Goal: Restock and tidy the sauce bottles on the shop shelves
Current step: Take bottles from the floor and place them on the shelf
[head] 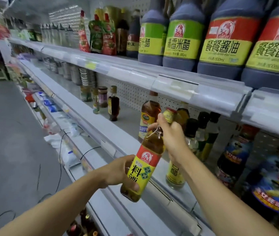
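Amber liquid fills the cooking wine bottle [144,165], which hangs tilted in front of the middle shelf [111,132], its gold cap leaning right toward the shelf and its base nearer the aisle. The left hand [118,171] wraps the lower part, fingers curled round the yellow label and the thumb under the base. The right hand [171,133] clasps the neck just below the cap, fingers closed on it.

Behind the held bottle stands another amber bottle [149,114] with a yellow and blue label, and just right of the right wrist a pale vinegar bottle [175,174] sits close to the shelf's front lip. To the left of these the middle shelf is bare as far as a small dark bottle [113,103] and a few jars farther off.

The upper shelf [169,77] juts out over the hands, its clear price rail close above the cap. On it stand large dark soy sauce jugs [227,43]. Grey floor [7,133] lies open to the left.
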`<state>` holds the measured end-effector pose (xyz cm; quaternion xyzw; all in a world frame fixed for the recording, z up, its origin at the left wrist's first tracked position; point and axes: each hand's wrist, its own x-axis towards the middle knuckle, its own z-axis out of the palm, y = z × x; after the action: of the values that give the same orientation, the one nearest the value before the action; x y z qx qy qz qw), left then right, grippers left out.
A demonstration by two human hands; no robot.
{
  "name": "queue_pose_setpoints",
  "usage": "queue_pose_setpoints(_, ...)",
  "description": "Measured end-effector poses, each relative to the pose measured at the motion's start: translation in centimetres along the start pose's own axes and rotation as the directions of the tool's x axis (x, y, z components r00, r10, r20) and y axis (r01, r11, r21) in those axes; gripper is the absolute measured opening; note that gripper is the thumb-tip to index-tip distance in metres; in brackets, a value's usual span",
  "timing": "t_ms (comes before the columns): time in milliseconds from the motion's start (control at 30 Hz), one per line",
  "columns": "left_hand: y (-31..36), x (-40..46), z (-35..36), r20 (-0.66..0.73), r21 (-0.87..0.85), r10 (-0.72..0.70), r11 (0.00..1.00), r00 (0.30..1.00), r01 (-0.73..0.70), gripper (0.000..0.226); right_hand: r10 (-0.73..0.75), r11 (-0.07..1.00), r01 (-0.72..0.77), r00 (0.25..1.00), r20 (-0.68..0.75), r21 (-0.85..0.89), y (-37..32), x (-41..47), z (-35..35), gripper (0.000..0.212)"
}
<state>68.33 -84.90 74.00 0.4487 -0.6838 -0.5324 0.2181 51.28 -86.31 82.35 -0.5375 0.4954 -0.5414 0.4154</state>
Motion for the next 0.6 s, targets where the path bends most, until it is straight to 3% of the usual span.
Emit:
queue_pose_setpoints(200,-0.6,4.6,-4.8,0.042,-0.031,0.048,0.998,0.998,-0.047,0.074,0.21,0.977,-0.205,0.974,-0.085,0.057,-0.5,4.4,2.1,0.05)
queue_pose_setpoints(300,-0.4,7.2,-6.0,0.063,-0.06,0.069,0.996,0.996,-0.065,0.066,0.115,0.992,-0.098,0.964,-0.239,0.083,0.0,5.1,2.4,0.025)
queue_pose_setpoints(433,0.2,10.5,-6.0,0.088,-0.116,0.102,0.989,0.991,-0.092,0.065,0.12,0.989,-0.072,0.893,-0.434,0.126,1.0,4.3,2.2,0.019)
queue_pose_setpoints(600,0.2,14.6,-4.3,0.105,-0.12,0.117,0.987,0.988,-0.104,0.065,0.027,0.999,-0.036,0.896,-0.443,-0.012,1.1,2.6,1.4,0.026)
